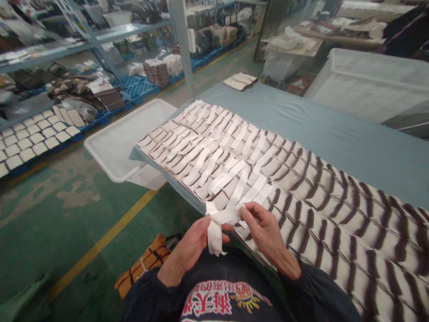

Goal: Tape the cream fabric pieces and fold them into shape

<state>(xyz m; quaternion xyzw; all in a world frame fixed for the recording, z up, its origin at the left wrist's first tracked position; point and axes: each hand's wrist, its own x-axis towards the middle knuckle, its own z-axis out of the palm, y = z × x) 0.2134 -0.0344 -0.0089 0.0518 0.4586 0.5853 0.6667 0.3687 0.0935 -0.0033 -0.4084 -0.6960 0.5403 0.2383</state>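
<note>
Presently, both hands work close together at the near edge of the surface (295, 109), each pinching white strip material between thumb and fingers. The left hand (189, 248) grips a strip (215, 235) whose loose end hangs down past its fingers. The right hand (268, 235) grips the white material just to the right, with a short span of it stretched between the two hands. The held material is above the near edge, in front of the wearer's dark garment (214, 302), which bears red and white lettering.

On the surface, pale pieces (310, 205) with dark edges overlap in long rows. White loose strips (201, 164) lie across the far and middle parts of these rows, several just beyond the hands. A small stack (240, 81) sits apart at the far end.

Beside the surface, to the left, is a white tub (115, 145); another tub (375, 85) is at the far right. An orange patterned cloth (144, 266) is below the left forearm, near a yellow line (112, 230) on the green floor (80, 223).
</note>
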